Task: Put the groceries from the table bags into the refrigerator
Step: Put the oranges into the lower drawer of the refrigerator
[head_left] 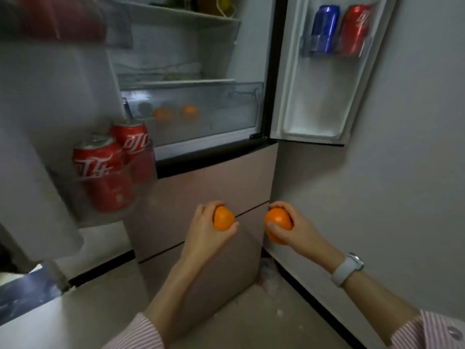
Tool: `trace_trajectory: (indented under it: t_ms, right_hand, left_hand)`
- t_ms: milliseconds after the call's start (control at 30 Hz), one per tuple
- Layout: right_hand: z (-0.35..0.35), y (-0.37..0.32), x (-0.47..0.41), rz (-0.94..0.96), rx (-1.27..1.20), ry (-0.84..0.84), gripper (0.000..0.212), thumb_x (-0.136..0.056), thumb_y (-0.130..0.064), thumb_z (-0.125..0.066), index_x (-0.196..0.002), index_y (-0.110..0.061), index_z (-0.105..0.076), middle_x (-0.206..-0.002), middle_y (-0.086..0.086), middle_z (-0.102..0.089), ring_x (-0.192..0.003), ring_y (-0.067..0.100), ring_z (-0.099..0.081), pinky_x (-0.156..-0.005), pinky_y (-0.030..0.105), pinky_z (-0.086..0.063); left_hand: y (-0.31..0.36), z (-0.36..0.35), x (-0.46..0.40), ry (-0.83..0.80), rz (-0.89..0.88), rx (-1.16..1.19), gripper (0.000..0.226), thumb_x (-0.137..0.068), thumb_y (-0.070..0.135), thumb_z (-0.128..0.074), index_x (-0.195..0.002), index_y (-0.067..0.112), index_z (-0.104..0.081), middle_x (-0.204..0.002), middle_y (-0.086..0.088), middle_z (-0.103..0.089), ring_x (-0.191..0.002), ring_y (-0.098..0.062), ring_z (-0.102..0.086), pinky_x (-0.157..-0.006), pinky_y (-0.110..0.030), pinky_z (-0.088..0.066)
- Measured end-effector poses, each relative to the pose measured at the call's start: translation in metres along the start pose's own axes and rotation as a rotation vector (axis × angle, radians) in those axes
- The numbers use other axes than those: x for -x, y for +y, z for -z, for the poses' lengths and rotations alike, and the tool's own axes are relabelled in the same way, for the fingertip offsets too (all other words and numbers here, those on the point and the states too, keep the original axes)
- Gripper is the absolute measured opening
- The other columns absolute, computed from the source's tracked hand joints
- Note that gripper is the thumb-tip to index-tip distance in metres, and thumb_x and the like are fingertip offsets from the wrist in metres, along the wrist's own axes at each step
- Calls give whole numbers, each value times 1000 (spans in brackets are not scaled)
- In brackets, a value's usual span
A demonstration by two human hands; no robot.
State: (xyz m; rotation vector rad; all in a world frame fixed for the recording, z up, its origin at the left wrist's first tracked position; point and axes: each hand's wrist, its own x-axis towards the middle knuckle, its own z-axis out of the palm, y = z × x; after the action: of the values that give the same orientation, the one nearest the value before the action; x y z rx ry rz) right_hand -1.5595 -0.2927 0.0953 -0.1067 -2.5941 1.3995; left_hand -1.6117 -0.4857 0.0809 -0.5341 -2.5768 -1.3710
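My left hand grips an orange, and my right hand grips a second orange, possibly with another beneath it. Both hands hover side by side in front of the refrigerator's pink lower drawers. Above them the refrigerator stands with both doors swung wide. Its clear crisper drawer holds two oranges, dimly seen through the frosted front.
The left door's bin carries two red cola cans. The right door's shelf holds a blue can and a red can. A grey wall runs close on the right. Upper shelves hold blurred items.
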Motion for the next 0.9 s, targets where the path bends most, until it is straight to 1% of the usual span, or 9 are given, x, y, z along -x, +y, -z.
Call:
trace_trajectory:
  t_ms: [167,333,433,500,600,667,733,833,900]
  right_hand:
    - [58,-9,-101,98,-8,135,35,-83,-20,-64,-111,-29,-45,-114,-1,-47,-98,18,-50,-73,23,-42]
    - [105,-24,-211,277,1,150,36,-84,-22,-63,-111,-33,-43,-111,-7,-44,-88,9,-49,-66,13,-41]
    - [125,-40,-281,389,-11,158,35,-84,-21,-63,-111,-32,-43,-113,-6,-45,-97,14,-49,-69,18,-41]
    - [132,-58,-328,460,-24,147,34,-83,-19,-64,-110,-30,-45,-112,-4,-47,-99,16,-50,-78,23,-41]
    - [129,-91,-395,546,-18,118,38,-82,-22,-64,-117,-23,-48,-114,-2,-48,-101,17,-50,-85,28,-41]
    - [120,-113,-437,541,0,73,44,-82,-25,-65,-122,-19,-46,-114,-1,-47,-101,16,-49,-89,31,-43]
    - [110,-132,-474,507,47,-12,49,-81,-27,-65,-125,-17,-44,-111,0,-46,-99,16,-48,-87,33,-45]
    - [90,-150,-519,495,273,-202,50,-81,-28,-66,-125,-16,-45,-107,0,-46,-95,15,-48,-77,27,-43]
    - [71,-157,-544,488,470,-361,47,-80,-27,-68,-121,-16,-49,-106,1,-50,-95,17,-51,-75,30,-47]
  left_hand:
    - [45,-18,-125,102,-85,64,48,-76,32,-72,-117,27,-49,-114,4,-42,-96,-10,-45,-78,-24,-35]
    - [78,-19,-244,294,-195,42,49,-72,26,-74,-116,21,-54,-111,0,-47,-92,-9,-44,-75,-15,-29]
    - [92,-2,-312,407,-250,-49,48,-71,24,-75,-114,20,-56,-110,-4,-50,-93,-14,-48,-77,-16,-29]
    - [98,14,-351,412,-271,-142,48,-72,26,-74,-115,20,-55,-110,-2,-47,-94,-14,-47,-78,-15,-29]
    - [99,44,-402,360,-212,-282,51,-74,29,-73,-120,22,-51,-114,-1,-46,-98,-15,-47,-81,-20,-31]
    - [91,69,-431,311,-133,-382,53,-74,30,-73,-122,21,-51,-118,-6,-49,-103,-19,-49,-83,-21,-32]
    - [78,90,-454,203,-63,-477,53,-74,30,-73,-121,21,-51,-118,-5,-50,-99,-16,-49,-82,-24,-38]
    - [51,112,-479,-27,15,-580,47,-74,30,-74,-115,22,-53,-110,-1,-54,-92,-15,-54,-77,-32,-51]
    - [31,119,-493,-155,39,-625,42,-73,33,-74,-108,29,-51,-110,0,-54,-93,-16,-56,-79,-36,-54]
